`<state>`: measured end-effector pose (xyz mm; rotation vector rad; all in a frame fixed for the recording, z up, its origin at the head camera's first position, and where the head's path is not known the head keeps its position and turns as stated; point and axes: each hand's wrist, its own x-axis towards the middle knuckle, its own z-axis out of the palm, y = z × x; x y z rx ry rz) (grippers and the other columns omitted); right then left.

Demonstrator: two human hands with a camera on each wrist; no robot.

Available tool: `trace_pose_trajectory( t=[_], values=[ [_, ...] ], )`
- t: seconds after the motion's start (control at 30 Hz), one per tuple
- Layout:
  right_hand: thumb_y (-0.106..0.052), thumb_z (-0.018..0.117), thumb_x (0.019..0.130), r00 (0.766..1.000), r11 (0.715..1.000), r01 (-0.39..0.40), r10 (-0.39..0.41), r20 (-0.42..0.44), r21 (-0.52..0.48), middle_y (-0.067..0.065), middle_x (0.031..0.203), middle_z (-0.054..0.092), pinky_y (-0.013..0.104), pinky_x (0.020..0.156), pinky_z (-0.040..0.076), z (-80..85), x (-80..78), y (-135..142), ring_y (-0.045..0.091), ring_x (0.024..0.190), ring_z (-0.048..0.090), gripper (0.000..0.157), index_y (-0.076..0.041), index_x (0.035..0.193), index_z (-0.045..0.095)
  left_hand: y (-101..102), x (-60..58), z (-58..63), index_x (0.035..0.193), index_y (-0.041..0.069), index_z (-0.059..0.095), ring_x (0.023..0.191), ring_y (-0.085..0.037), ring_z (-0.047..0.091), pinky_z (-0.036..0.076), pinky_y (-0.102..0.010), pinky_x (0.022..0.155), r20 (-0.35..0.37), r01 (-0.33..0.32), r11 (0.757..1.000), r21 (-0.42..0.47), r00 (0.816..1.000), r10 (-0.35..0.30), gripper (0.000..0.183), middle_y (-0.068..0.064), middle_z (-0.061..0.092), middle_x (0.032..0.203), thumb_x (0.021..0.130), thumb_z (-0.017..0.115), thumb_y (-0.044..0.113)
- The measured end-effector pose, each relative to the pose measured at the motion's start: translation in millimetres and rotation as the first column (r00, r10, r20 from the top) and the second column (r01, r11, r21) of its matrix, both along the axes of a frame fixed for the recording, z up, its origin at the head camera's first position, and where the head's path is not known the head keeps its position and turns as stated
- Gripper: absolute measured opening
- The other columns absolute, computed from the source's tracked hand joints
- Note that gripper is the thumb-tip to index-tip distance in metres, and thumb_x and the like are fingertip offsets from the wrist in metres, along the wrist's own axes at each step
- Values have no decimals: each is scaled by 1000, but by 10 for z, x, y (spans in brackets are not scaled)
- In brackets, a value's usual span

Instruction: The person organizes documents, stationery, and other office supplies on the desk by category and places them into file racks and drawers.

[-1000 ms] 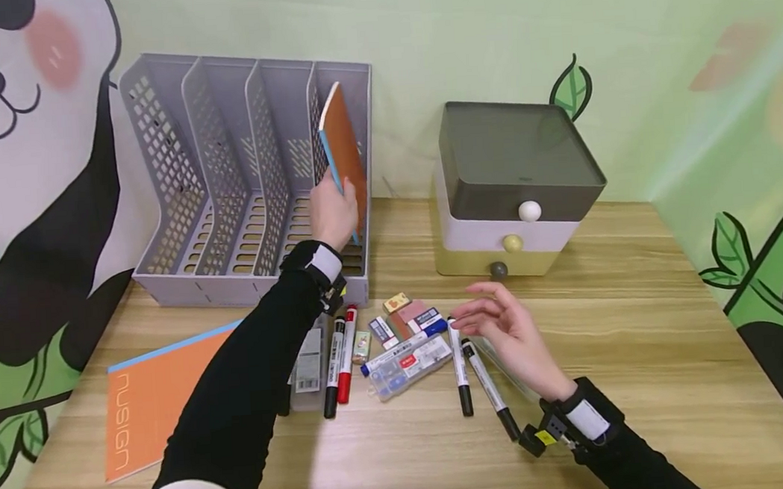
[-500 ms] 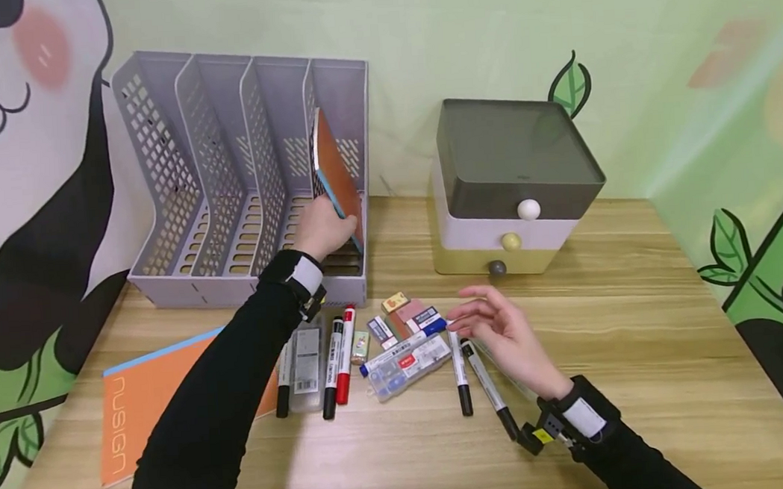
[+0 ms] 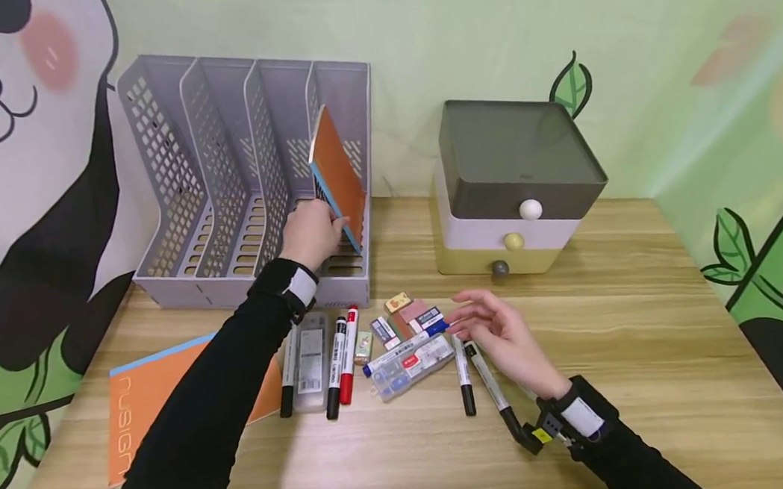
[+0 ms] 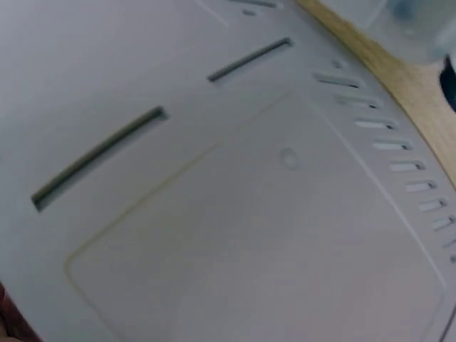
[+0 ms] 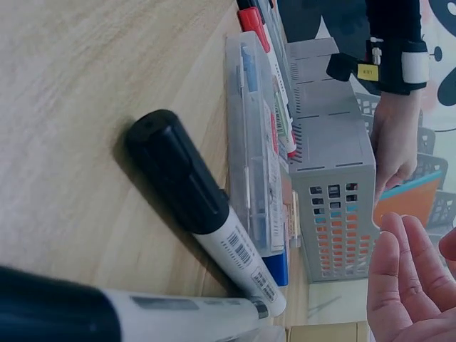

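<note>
An orange notebook [image 3: 342, 179] with a blue spine stands tilted in the rightmost compartment of the grey file rack [image 3: 253, 289]. My left hand [image 3: 312, 234] grips it low at the spine, thumb at the near edge. The left wrist view shows mostly the rack's slotted plastic. Above the pens my right hand [image 3: 494, 339] hovers with relaxed fingers and nothing in them. Beneath and beside it lie two black-capped markers [image 3: 463, 375] and a blue marker [image 3: 404, 346]. The right wrist view shows a black marker cap [image 5: 160, 149] close up.
A second orange notebook [image 3: 161, 389] lies at the left, partly under my left sleeve. Red [image 3: 349, 355] and black markers, a clear case [image 3: 311, 361], a lead case [image 3: 412, 368] and several erasers [image 3: 386, 333] lie in the middle. A drawer box [image 3: 519, 184] stands at back right.
The notebook has come down lower in the rack and leans further left at the top. My left hand has shifted left and toward me along with it. My right hand has hardly moved.
</note>
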<state>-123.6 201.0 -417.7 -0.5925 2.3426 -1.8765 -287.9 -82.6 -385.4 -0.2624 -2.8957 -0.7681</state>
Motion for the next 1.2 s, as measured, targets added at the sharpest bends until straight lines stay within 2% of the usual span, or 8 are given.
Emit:
trace_pose_trajectory(
  t=[0.1, 0.23, 0.4, 0.6, 0.8, 0.97, 1.07, 1.2],
  values=[
    [14, 42, 89, 1000, 1000, 1, -1, 4, 8, 29, 112, 59, 43, 82, 54, -17, 7, 9, 36, 97, 62, 40, 1, 127, 47, -43, 68, -6, 56, 8, 59, 44, -21, 48, 28, -30, 41, -48, 35, 999, -3, 998, -35, 43, -5, 51, 49, 95, 57, 26],
    [15, 43, 88, 1000, 1000, -5, 5, 0, 10, 30, 112, 59, 44, 84, 53, -31, 8, 9, 36, 97, 61, 42, 2, 128, 45, -147, 219, 33, 67, 8, 63, 47, -20, 47, 28, -30, 43, -107, 71, 997, 1, 992, -71, 35, -5, 52, 54, 96, 54, 25],
    [14, 44, 88, 997, 993, 24, -14, -79, 118, 24, 110, 62, 48, 81, 53, -37, -5, 11, 32, 95, 63, 44, -3, 128, 46, -392, 488, 92, 64, 10, 53, 46, -20, 42, 25, -30, 43, -89, 104, 994, -22, 990, -105, 36, -4, 45, 52, 96, 50, 25],
    [10, 49, 87, 982, 967, 71, -25, -187, 244, 14, 110, 64, 38, 78, 54, 40, 28, 16, 22, 95, 63, 42, -7, 125, 51, -787, 789, 167, 84, 9, 66, 54, -17, 50, 39, -32, 49, 21, 191, 976, -100, 982, -190, 22, -3, 60, 67, 93, 53, 23],
    [10, 50, 89, 966, 965, 98, -35, -255, 241, 9, 110, 64, 38, 79, 54, 166, 52, 32, 20, 95, 62, 38, -7, 122, 54, -1120, 1034, 267, 86, 9, 69, 60, -15, 54, 47, -36, 57, 163, 245, 954, -175, 962, -217, 17, 0, 63, 71, 88, 63, 24],
    [12, 49, 89, 955, 966, 117, -45, -293, 232, 5, 108, 64, 39, 79, 54, 293, 77, 18, 22, 94, 63, 33, -3, 117, 56, -1259, 1141, 299, 79, 8, 68, 57, -17, 49, 41, -33, 52, 354, 259, 934, -248, 921, -161, 20, 0, 54, 62, 84, 68, 27],
    [15, 49, 88, 953, 966, 113, -39, -301, 234, 10, 106, 64, 42, 78, 54, 423, 110, -36, 27, 92, 64, 31, 1, 115, 57, -1317, 1164, 269, 88, 2, 68, 61, -22, 50, 42, -36, 55, 425, 250, 921, -298, 899, -107, 26, -5, 55, 68, 82, 70, 27],
    [17, 49, 86, 954, 964, 106, -29, -300, 243, 15, 103, 65, 44, 77, 54, 582, 151, -113, 31, 91, 64, 29, 5, 112, 57, -1413, 1188, 187, 111, -7, 61, 73, -28, 54, 48, -44, 63, 493, 247, 901, -356, 869, -44, 51, -18, 64, 93, 76, 74, 27]
  ],
)
